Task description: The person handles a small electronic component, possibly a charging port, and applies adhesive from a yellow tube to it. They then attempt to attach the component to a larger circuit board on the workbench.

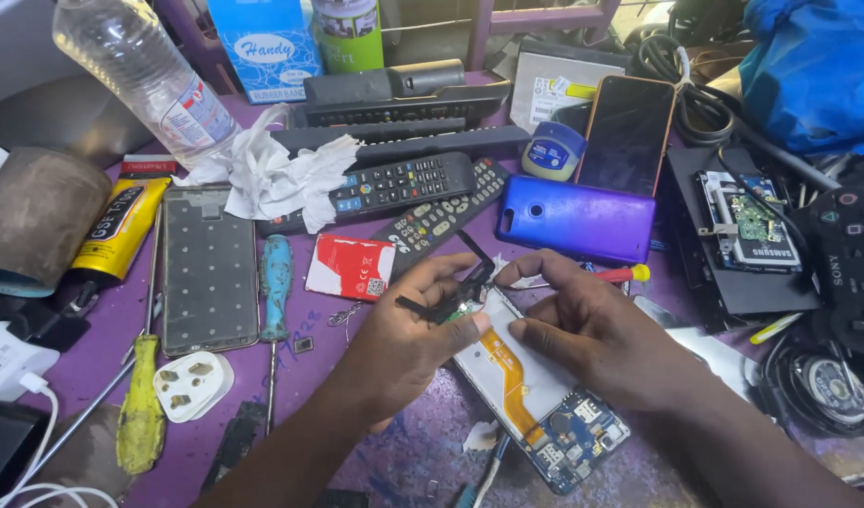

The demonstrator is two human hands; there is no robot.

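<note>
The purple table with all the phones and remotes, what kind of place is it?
Probably a phone repair bench. An opened phone with bare circuit boards lies under the hands, screwdrivers and a glue tube lie nearby, and a stack of remotes sits behind.

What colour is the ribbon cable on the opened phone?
Orange, seen in the head view: the ribbon cable runs along the opened phone.

Opened phone with orange flex cable under both hands, bare metal phone frame far left, glossy violet phone back cover behind, black button-covered remote controls behind that, white three-pin plug before the frame.
</note>
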